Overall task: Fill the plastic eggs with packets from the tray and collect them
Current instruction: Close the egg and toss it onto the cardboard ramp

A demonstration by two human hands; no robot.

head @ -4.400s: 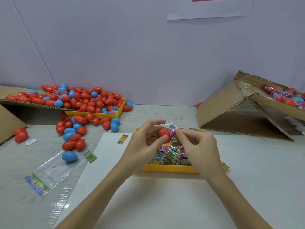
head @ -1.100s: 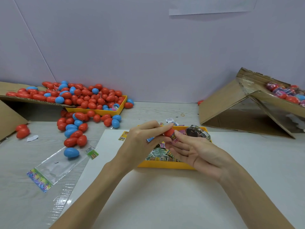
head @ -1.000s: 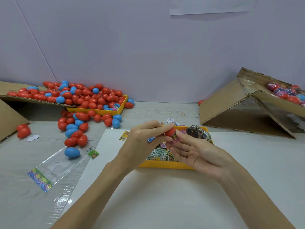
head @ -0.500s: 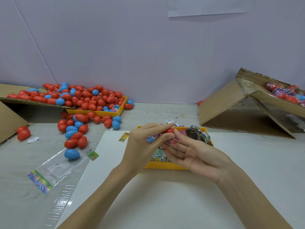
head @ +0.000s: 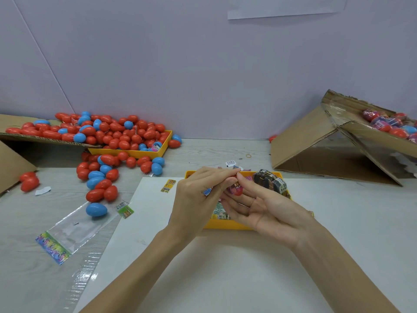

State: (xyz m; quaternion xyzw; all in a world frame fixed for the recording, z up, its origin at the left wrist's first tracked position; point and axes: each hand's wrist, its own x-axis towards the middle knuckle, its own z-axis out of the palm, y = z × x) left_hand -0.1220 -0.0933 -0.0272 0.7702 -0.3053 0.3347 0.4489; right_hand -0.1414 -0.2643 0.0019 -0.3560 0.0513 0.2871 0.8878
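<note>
Judging by the heap of red and blue eggs left of centre, mostly unfilled; plenty left. Spilled off a cardboard flap and an egg tray onto the table. Cardboard box at right held filled eggs, a small batch. Yellow packet tray at centre, stocked with packets. Left hand pinched a red egg over that tray, blue packet tucked under fingers. Right hand spread, fingertips touching the egg. Closed or not: couldn't tell.

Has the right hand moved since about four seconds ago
Yes. The right hand has turned palm-up and opened, dropping nearer the front wall of the yellow tray; earlier it pinched at the red egg.
</note>
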